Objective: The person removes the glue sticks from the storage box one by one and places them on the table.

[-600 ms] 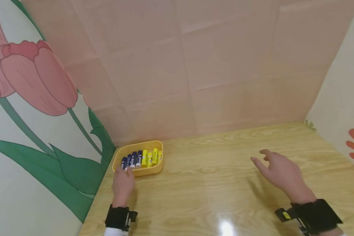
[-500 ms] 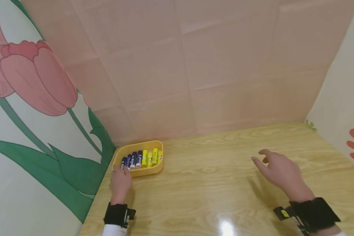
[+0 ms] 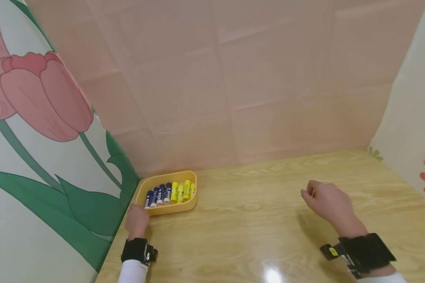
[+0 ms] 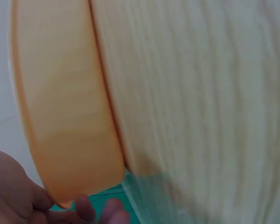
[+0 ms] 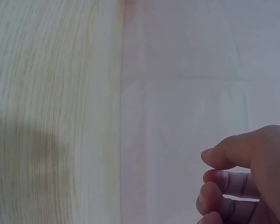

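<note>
In the head view a yellow plastic tray stands at the back left of the table. A row of glue sticks lies in it: navy glue sticks with white ends on the left, yellow glue sticks on the right. My left hand is at the tray's near left corner. In the left wrist view its thumb and curled fingers pinch the rim at that corner. My right hand hovers over the right part of the table, its fingers loosely curled and holding nothing.
The wood-grain table meets a pinkish sheet at the back. A wall panel with painted tulips rises on the left, close beside the tray. Another white panel borders the right side.
My left hand has shifted left, from the tray's near edge by the navy glue sticks to its corner. My right hand's fingers have curled in more. The glue sticks keep their places.
</note>
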### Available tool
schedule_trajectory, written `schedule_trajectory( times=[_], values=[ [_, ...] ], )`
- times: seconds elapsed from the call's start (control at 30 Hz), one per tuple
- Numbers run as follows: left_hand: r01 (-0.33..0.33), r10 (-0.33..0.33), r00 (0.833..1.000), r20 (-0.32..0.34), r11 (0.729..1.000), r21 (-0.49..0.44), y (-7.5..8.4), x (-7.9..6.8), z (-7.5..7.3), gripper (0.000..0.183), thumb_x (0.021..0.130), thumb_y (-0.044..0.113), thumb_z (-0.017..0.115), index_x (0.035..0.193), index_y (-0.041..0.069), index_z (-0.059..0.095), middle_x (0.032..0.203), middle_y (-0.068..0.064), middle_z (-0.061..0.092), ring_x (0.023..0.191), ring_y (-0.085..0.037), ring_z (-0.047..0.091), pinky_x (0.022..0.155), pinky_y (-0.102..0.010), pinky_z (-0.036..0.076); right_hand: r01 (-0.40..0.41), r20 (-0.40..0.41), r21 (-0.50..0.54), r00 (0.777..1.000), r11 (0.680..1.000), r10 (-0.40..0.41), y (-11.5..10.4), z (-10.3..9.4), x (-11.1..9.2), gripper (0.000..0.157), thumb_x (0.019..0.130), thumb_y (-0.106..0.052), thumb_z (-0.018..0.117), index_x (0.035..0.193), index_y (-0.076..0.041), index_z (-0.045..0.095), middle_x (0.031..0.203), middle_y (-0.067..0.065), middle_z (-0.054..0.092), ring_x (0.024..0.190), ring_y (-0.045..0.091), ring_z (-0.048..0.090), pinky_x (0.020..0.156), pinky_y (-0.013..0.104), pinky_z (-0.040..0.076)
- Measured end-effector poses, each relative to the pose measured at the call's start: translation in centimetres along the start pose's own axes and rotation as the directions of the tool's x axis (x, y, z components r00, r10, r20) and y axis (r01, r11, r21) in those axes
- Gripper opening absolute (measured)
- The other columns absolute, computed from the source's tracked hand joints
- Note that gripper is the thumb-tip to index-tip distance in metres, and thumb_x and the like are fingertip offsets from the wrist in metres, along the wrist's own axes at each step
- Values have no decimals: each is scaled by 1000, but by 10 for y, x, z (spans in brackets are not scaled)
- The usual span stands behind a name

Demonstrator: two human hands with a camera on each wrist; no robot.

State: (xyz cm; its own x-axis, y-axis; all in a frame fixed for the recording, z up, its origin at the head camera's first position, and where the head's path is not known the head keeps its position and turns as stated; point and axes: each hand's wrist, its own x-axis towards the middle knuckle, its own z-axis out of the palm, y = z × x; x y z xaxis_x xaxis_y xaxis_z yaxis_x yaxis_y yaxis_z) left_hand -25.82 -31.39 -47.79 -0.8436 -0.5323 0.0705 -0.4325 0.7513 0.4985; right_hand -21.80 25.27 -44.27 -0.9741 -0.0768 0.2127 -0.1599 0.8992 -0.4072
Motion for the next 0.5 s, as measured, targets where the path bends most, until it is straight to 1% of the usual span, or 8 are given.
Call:
schedule_trajectory(
  times=[0.07, 0.17, 0.23, 0.3, 0.4, 0.5],
  values=[
    [-6, 6, 1000, 17, 1000, -17, -2, 2, 1, 36, 100, 9, 34, 124, -17, 42, 111, -38, 58, 95, -48, 62, 74, -55, 52, 4, -2, 1, 1000, 1000, -4, -1, 2, 2, 27, 98, -33, 55, 86, -10, 61, 56, -2, 48, 49, 15, 44, 42, 31, 33],
    [-3, 8, 997, 74, 997, -73, -1, 5, 1, 44, 102, 8, 28, 137, -18, 32, 124, -41, 51, 106, -48, 58, 86, -57, 50, 6, -2, 5, 1000, 1000, -6, -2, 3, 4, 26, 98, -32, 56, 87, -9, 61, 57, -2, 49, 49, 16, 44, 41, 31, 34],
    [0, 10, 995, 102, 996, -91, 1, 8, 2, 47, 103, 7, 25, 143, -18, 24, 129, -42, 47, 112, -48, 56, 93, -58, 48, 5, 3, 10, 1000, 1000, -5, 0, 3, 5, 26, 98, -32, 55, 88, -9, 61, 57, -1, 49, 49, 16, 44, 41, 31, 34],
    [-9, 21, 992, 126, 996, -91, 6, 11, 3, 49, 103, 7, 22, 144, -18, 20, 130, -43, 46, 114, -49, 54, 96, -58, 46, -1, 4, 10, 1000, 1000, 1, 2, 2, 6, 27, 98, -32, 54, 88, -8, 61, 57, -1, 49, 48, 16, 44, 41, 31, 34],
    [-44, 52, 989, 140, 997, -61, 12, 13, 5, 49, 102, 7, 22, 143, -20, 20, 128, -44, 48, 115, -51, 54, 97, -59, 45, -17, 3, 7, 1000, 1000, 17, 7, 1, 6, 27, 98, -32, 54, 89, -8, 61, 57, -1, 49, 48, 16, 44, 41, 31, 33],
    [-78, 82, 985, 152, 996, -31, 16, 10, 6, 49, 102, 6, 22, 142, -22, 19, 127, -45, 48, 116, -53, 53, 98, -60, 45, -27, -2, 5, 1000, 1000, 27, 10, 0, 5, 27, 98, -33, 54, 88, -9, 61, 57, -1, 50, 49, 16, 45, 41, 31, 34]
  ],
)
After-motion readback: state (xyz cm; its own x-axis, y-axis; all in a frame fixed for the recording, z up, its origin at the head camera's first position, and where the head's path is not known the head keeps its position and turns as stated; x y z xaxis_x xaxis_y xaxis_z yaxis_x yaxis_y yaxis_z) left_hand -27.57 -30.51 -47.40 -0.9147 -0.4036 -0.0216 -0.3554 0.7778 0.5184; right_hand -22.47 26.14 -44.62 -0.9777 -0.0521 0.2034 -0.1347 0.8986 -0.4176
